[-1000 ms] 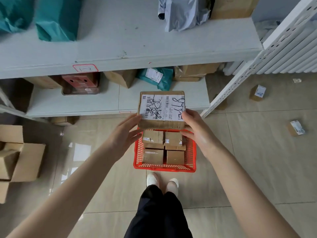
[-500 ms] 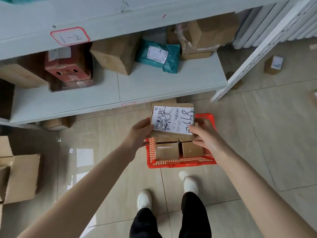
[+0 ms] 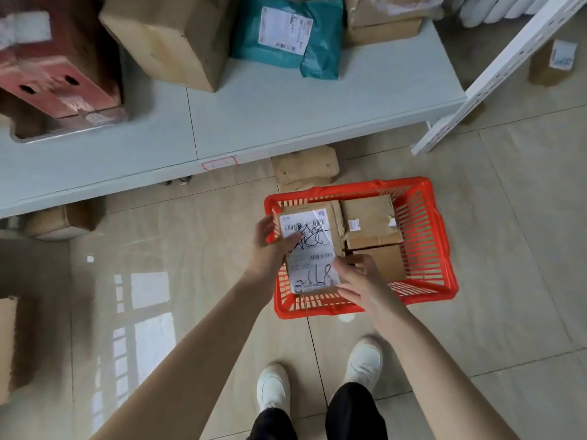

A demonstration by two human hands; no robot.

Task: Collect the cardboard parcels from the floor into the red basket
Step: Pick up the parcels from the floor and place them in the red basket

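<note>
Since smaller brown cardboard boxes (image 3: 370,223) are occupying the right half of the red plastic basket (image 3: 442,236), the left hand (image 3: 270,250) and right hand (image 3: 360,282), each grip clamped on an edge, are holding the flat white-labelled cardboard parcel (image 3: 313,249) over its left half.

In the basket (image 3: 442,249), parcels (image 3: 370,223) lie in its right half, and a labelled parcel (image 3: 309,249) is over its left half. Behind the basket stands the shelf (image 3: 286,122). A small parcel (image 3: 552,63) lies on the floor (image 3: 508,312) well behind it, to the right.
</note>
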